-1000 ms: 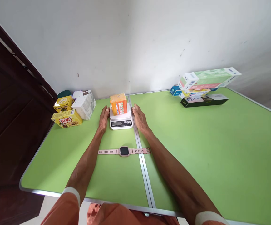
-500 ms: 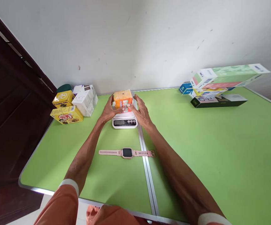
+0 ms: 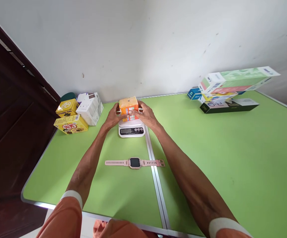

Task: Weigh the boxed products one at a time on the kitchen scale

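Your left hand [image 3: 113,117] and right hand [image 3: 147,115] grip the orange box [image 3: 128,103] from both sides: thumbs pressed on its near face, other fingers round the sides, tips hidden. Box is over the scale [image 3: 132,131], can't tell if touching. Watch [image 3: 135,162] lies near; white box [image 3: 90,109] far left.

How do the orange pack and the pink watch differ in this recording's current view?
Shape: the orange pack is a chunky block; the pink watch is long and thin, its strap spread flat.
Contact: the left hand and right hand hold the pack; neither touches the watch.
Place: the pack is at the scale; the watch lies nearer the person.
Both are between the arms.
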A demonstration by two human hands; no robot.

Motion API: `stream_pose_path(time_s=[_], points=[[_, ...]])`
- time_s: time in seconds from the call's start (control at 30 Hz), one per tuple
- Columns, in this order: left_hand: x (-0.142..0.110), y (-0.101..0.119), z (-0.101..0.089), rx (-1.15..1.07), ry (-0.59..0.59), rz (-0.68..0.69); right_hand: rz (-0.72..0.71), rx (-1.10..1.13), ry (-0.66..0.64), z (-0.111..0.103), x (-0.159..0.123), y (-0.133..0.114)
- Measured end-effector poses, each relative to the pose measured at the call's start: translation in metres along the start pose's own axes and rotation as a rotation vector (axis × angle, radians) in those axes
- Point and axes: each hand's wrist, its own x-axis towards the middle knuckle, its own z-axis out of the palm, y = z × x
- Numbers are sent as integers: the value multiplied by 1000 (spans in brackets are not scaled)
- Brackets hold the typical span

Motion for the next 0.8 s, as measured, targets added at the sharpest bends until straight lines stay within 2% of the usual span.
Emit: stream_pose_path(time_s=[0.2, 0.37, 0.53, 0.8], points=[[-13, 4, -1, -9, 66, 14, -11, -49, -16, 1, -7, -16], [-49, 22, -28, 33, 103, 68, -122, -83, -38, 27, -14, -35], [-102, 30, -67, 104, 272, -19, -146, -5, -201, 78, -15, -46], [-190, 10, -115, 135, 485, -232, -73, 100, -448, 180, -30, -34]])
